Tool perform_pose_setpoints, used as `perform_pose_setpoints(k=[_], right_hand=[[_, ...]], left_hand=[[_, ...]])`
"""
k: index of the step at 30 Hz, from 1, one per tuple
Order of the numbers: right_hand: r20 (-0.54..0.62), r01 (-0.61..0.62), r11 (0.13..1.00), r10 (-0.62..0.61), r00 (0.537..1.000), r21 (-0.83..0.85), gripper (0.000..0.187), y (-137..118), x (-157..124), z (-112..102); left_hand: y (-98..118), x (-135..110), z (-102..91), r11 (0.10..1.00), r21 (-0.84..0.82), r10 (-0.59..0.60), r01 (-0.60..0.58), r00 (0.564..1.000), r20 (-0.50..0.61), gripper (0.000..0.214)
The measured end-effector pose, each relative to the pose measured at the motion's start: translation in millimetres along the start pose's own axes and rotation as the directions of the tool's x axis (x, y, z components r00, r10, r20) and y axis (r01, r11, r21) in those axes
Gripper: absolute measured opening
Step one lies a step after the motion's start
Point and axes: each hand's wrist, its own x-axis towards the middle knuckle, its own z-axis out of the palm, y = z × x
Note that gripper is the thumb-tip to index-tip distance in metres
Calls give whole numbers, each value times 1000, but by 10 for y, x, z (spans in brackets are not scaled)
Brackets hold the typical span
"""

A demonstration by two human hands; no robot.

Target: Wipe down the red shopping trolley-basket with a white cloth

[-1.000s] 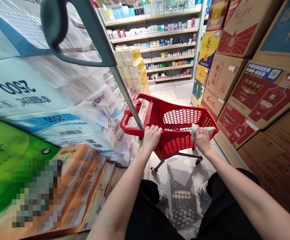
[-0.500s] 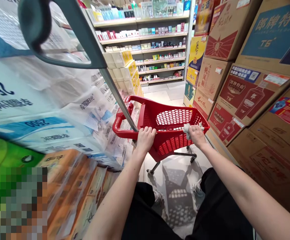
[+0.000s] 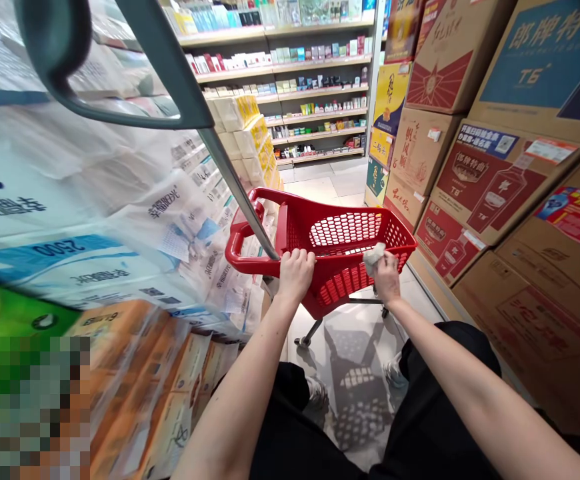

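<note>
Two big walls of stock are boxing in this aisle: stacked cardboard boxes [image 3: 495, 180] are piling up on the right and plastic-wrapped paper packs [image 3: 70, 200] are leaning in on the left, with product shelves [image 3: 310, 87] running across the far end. Sitting between them on the tiled floor [image 3: 330, 187] is the red basket cart [image 3: 340, 283], wheels down, just in front of the person's knees. Its grey pull handle [image 3: 170, 73] is sticking up at a slant from the near left corner, loop end way up by the camera. Left hand [image 3: 295, 270] is curling tight around the basket's near rim, right next to where the handle's shaft is meeting it, fingers clamped over the edge. Right hand [image 3: 385, 277] is closing on a small white cloth [image 3: 374, 253] and pressing it against the near right part of the rim, so the cloth is sitting bunched between the fingers and the red plastic.
</note>
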Motion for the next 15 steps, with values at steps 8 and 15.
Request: perform_pose_setpoints(k=[8,15], right_hand=[[-61,140,965,-130,990,221,34,-1320,178,-40],[56,276,957,-281,958,91,35,-1053,241,0]], left_hand=[[-54,42,-60,990,-118,80,-79,997,10,31],[-136,77,-15,981,-175,90,-79,994,57,55]])
